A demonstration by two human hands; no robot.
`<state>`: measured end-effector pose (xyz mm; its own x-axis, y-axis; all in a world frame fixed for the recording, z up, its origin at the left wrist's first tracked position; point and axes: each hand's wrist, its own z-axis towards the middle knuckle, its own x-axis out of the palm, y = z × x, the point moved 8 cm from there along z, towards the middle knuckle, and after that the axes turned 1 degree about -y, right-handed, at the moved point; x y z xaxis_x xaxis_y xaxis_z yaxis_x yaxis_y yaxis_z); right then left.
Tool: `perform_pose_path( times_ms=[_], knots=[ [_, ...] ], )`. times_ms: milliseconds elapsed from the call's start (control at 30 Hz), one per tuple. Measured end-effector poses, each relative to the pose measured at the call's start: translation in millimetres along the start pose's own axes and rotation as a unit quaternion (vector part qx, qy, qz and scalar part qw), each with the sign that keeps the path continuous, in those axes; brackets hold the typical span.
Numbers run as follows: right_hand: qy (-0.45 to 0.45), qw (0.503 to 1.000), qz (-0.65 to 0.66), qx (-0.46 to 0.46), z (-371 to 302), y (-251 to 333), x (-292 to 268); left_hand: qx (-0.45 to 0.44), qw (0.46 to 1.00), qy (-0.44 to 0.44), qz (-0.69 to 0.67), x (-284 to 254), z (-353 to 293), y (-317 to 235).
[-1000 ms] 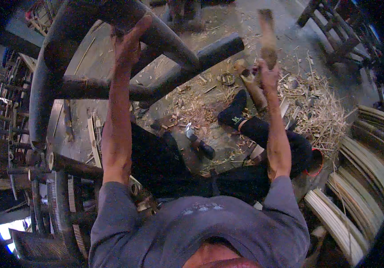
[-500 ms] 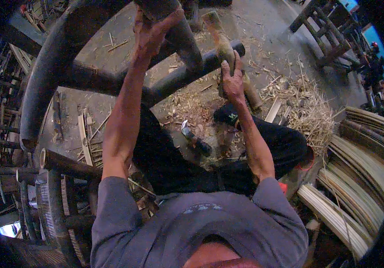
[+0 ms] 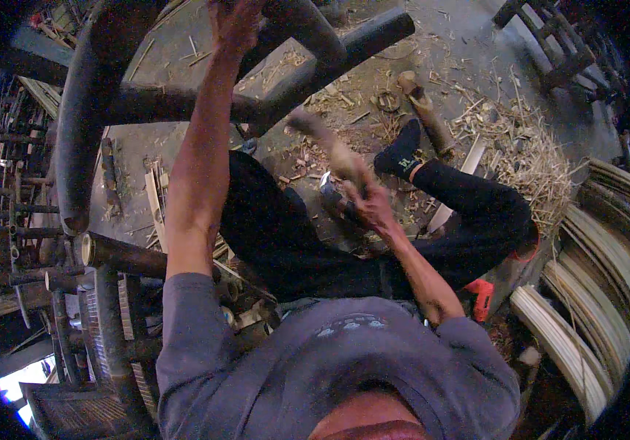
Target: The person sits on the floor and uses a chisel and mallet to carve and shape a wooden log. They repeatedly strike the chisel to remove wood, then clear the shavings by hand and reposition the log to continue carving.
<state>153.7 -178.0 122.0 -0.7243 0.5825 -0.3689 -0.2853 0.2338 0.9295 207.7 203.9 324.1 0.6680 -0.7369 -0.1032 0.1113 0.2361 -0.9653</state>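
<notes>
Frame (image 3: 183, 103) of dark bent poles stood before me. Left hand (image 3: 236, 26) wrapped tight round its upper pole, steadying it. Right hand (image 3: 366, 202) closed on wooden mallet (image 3: 326, 143), head just below frame's crossbar, poised to strike.

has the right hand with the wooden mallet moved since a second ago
Yes. The right hand has swung the wooden mallet down and leftward, from beyond the dark bamboo frame to below its slanted pole, nearer the person's lap.
</notes>
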Motion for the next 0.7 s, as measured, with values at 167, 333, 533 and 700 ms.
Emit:
perform_pose_path(
  times_ms=[167,333,533,700],
  knots=[
    [0.088,0.987,-0.019,-0.132,51.9,21.1,71.4,0.094,0.986,0.010,-0.140,92.0,-20.0,-20.6],
    [0.164,0.972,0.079,-0.148,88.5,49.6,154.4,0.115,0.989,-0.017,-0.095,69.6,-41.8,-55.3],
    [0.082,0.995,-0.049,-0.018,96.5,10.5,150.7,0.129,0.987,-0.011,-0.099,92.1,-43.9,-58.5],
    [-0.002,0.996,0.020,0.083,87.1,-5.7,128.4,0.122,0.988,-0.006,-0.091,91.4,-45.4,-57.8]
  ],
)
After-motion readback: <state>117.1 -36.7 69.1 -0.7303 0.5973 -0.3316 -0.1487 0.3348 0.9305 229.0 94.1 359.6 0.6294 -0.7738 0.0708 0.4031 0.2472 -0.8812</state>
